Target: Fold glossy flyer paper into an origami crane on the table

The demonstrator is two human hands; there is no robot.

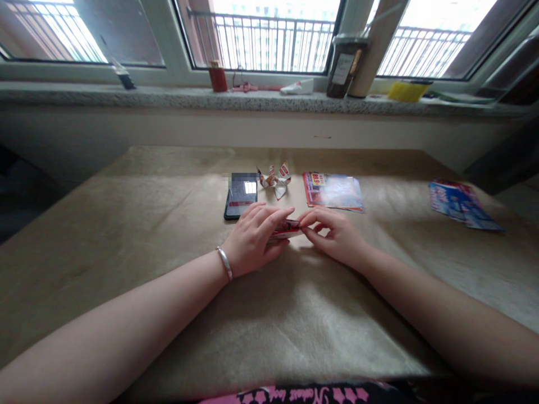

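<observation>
A small folded piece of red printed paper [288, 227] lies between my hands near the middle of the table. My left hand [260, 231], with a silver bangle at the wrist, lies over its left part and holds it. At its right end, my right hand [330, 231] pinches the paper between thumb and fingertips. Part of the paper is hidden under the left fingers. Just beyond my left hand lies a phone [242, 193] with its screen lit. Beside the phone stands a pointed folded-paper figure [275, 179].
A stack of printed leaflets [334, 192] lies beyond my right hand. More blue and red leaflets [461, 205] are fanned out at the far right of the table [168, 241]. Behind, the windowsill [168, 100] bears a red spool [218, 77], a dark lidded container [343, 67] and a yellow item [407, 91].
</observation>
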